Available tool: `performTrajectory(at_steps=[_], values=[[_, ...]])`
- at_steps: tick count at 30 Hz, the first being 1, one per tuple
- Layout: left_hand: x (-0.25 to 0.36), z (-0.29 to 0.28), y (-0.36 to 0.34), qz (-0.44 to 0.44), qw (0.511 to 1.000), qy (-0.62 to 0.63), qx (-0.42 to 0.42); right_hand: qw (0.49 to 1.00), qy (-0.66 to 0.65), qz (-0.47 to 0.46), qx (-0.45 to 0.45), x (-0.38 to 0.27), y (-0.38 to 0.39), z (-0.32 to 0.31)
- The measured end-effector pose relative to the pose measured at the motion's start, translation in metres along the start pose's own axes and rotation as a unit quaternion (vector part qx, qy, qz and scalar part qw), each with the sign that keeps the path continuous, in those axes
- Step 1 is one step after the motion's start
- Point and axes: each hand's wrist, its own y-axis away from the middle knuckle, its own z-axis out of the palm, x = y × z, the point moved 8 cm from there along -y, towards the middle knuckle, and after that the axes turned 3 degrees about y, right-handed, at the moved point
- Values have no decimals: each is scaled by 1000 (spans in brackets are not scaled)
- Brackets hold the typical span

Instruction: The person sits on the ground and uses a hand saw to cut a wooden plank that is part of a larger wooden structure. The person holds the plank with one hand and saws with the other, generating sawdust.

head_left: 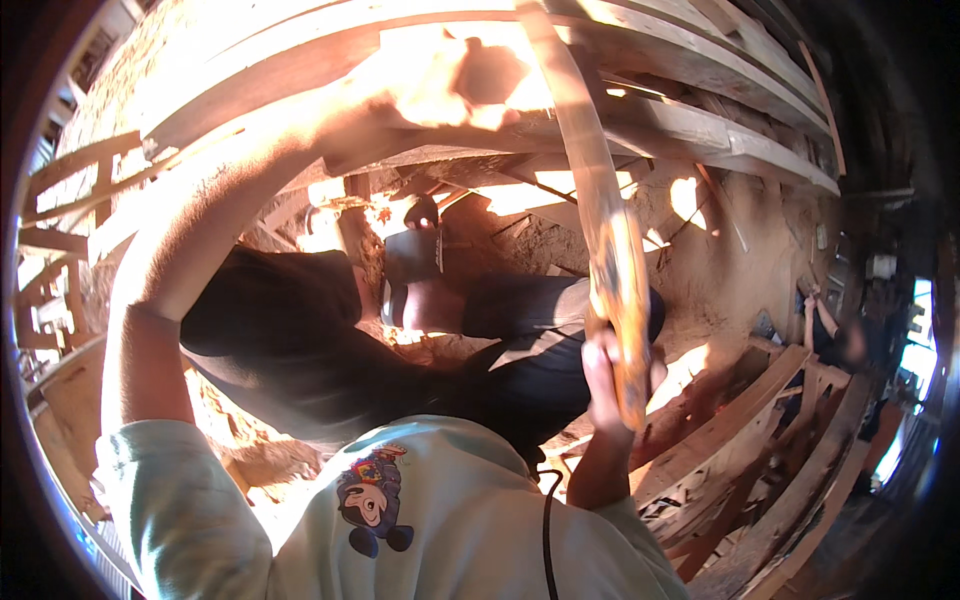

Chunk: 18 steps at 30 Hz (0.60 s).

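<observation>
My right hand (603, 375) is closed round the lower end of a long tool with an orange-yellow handle (622, 300). Its long, narrow, brownish upper part (578, 130) runs up past the top edge of the picture; motion blurs it, so its exact kind is unclear. My left arm reaches forward over the wooden beam (720, 140). Strong sunlight washes out my left hand (435, 90), which is at the beam, left of the tool. A dark brown patch shows beside its fingers, and I cannot make out whether they hold anything.
Long planks (690, 55) lie across the far side. My bent legs (330, 340) are below the beam, above dusty ground. Wooden framing (75, 220) stands at left, and stacked timbers (730, 430) lie at right. Another person (850, 340) is at far right.
</observation>
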Motion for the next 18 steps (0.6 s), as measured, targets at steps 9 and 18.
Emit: performTrajectory(at_steps=[9, 18], values=[[-2, -34, 2, -165, 978, -35, -122, 957, 256, -78, -110, -41, 26, -25], [4, -31, 14, 80, 988, -130, 12, 621, 578, -517, -112, -27, 26, 45]])
